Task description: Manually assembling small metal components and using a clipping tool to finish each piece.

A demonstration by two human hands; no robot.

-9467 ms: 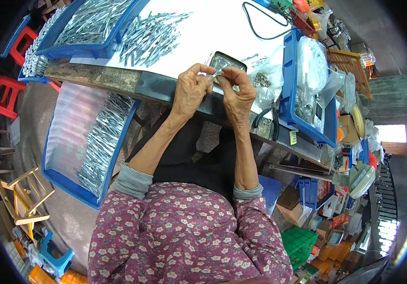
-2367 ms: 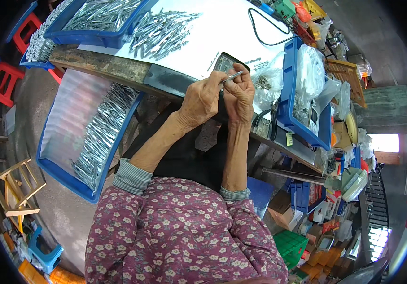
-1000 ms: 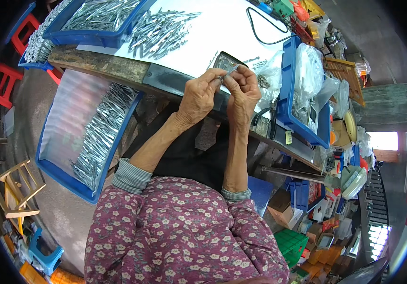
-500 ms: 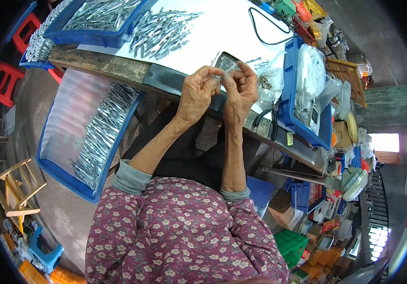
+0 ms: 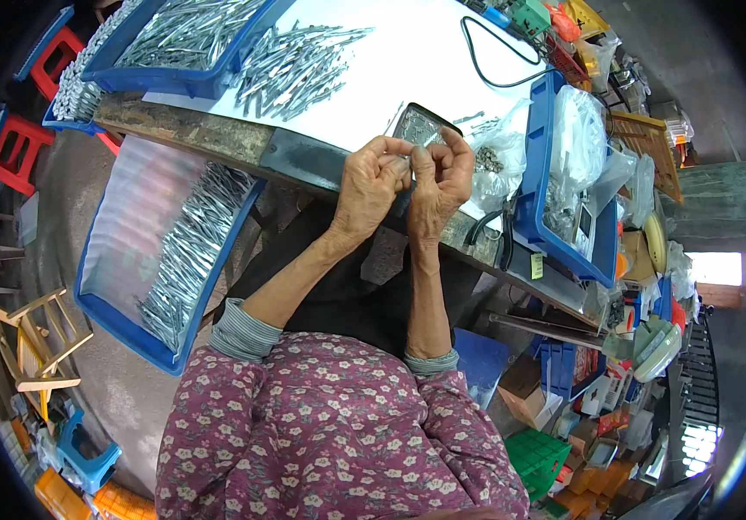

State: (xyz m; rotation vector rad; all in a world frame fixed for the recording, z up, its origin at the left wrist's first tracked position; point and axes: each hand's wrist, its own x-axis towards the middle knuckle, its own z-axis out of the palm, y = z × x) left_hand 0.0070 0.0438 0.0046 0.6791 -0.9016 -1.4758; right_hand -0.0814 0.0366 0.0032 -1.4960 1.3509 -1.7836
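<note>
My left hand [image 5: 368, 192] and my right hand [image 5: 439, 194] meet fingertip to fingertip at the table's front edge. Both are closed in a pinch, and whatever lies between the fingertips is too small to make out. Just beyond them is a small dark-rimmed tray [image 5: 413, 127] holding small shiny pieces, partly hidden by my fingers. To its right lies a clear plastic bag [image 5: 504, 163] with small metal parts in it. A loose pile of thin metal strips [image 5: 302, 69] is spread on the white tabletop to the left.
At the far left a blue bin [image 5: 204, 80] holds more metal strips. Below the table's left side sits another blue tray [image 5: 173, 354], partly filled with strips. A blue crate [image 5: 536, 173] with plastic bags stands at right, near black-handled pliers [image 5: 505, 238]. A black cable [image 5: 474, 62] curves behind.
The view has shifted slightly. My right hand's raised fingers have curled in closer to the thumb, and both hands remain together in front of the small tray.
</note>
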